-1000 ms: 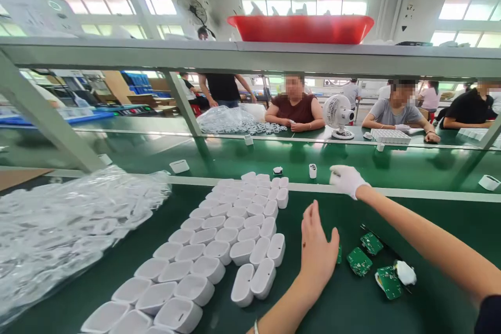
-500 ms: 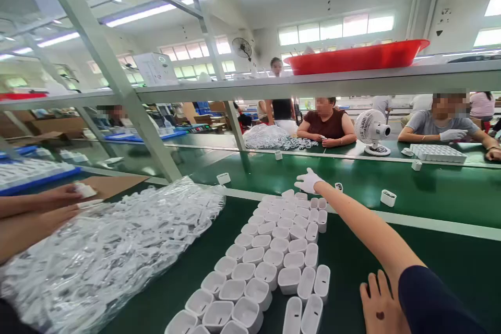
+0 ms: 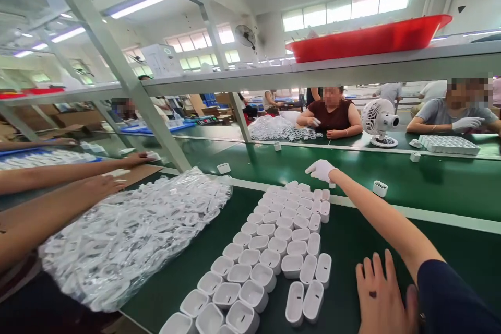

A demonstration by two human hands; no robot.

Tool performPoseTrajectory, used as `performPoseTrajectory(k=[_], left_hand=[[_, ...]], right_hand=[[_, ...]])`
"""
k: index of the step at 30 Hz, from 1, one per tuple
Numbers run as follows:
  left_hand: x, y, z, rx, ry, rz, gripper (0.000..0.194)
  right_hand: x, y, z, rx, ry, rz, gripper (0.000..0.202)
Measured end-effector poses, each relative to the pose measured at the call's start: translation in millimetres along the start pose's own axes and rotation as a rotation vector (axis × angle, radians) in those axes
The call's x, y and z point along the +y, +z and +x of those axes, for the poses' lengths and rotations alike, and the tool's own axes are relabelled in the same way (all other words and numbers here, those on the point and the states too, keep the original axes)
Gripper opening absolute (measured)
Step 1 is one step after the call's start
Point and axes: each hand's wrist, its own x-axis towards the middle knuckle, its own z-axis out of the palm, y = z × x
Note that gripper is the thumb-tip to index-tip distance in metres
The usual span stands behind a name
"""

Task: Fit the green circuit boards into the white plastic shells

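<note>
My right hand [image 3: 321, 171], in a white glove, reaches over the green belt with its fingers stretched to the left and nothing visible in them. Just below its wrist stands a small white container [image 3: 332, 185], partly hidden. My bare left hand [image 3: 378, 292] lies on the dark green tabletop at the lower right, palm down, fingers spread, with a dark mark on its back. To its left, open white cups [image 3: 261, 243] stand in slanting rows. One oval white cup [image 3: 313, 300] is among those at the near right end of the group.
A clear plastic bag of white parts [image 3: 136, 235] lies left of the cups. Another person's forearms [image 3: 58, 203] reach in from the left. White containers [image 3: 380, 188] sit on the belt. Metal posts hold a shelf with a red tray [image 3: 368, 39]. People sit opposite near a fan [image 3: 379, 121].
The view has shifted slightly. More of my left hand shows, its fingers wider apart. The containers near my right hand sit further left. The other person's arms reach further in from the left.
</note>
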Motion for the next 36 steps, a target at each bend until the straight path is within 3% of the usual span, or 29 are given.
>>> performPoseTrajectory(k=[3, 6, 8, 13, 16, 19, 23, 26, 29, 32, 36], left_hand=[[11, -26.8, -5, -0.004, 0.034, 0.048, 0.056], [19, -44.1, 1, 0.043, 0.080, 0.174, 0.050], [23, -55.3, 6, 0.079, 0.088, 0.287, 0.043], [19, -93.3, 9, 0.301, -0.168, 0.667, 0.034], [8, -108.0, -1, 0.274, -0.241, 0.785, 0.038], [-4, -108.7, -17, 0.282, -0.302, 0.803, 0.047], [-14, -101.6, -31, 0.341, -0.389, 0.725, 0.050], [-17, -98.5, -32, 0.355, -0.375, 0.664, 0.047], [-16, -97.1, -30, 0.375, -0.331, 0.605, 0.045], [-13, -96.1, -29, 0.363, -0.304, 0.574, 0.043], [-6, -95.9, -23, 0.314, -0.237, 0.435, 0.040]], right_hand=[[20, -36, -54, -0.108, -0.032, -0.175, 0.021], [52, -65, -130, -0.190, 0.001, -0.312, 0.008], [73, -78, -182, -0.227, 0.070, -0.382, 0.022], [97, -88, -286, -0.160, 0.271, -0.515, 0.034], [101, -85, -325, -0.045, 0.343, -0.458, 0.042], [110, -82, -351, 0.029, 0.370, -0.146, 0.049], [125, -81, -367, -0.001, 0.302, 0.179, 0.043], [133, -85, -367, 0.014, 0.270, 0.184, 0.017], [143, -93, -366, 0.129, 0.287, 0.080, 0.008], [158, -104, -368, 0.277, 0.352, -0.068, 0.020], [176, -116, -374, 0.338, 0.487, -0.088, 0.047]])
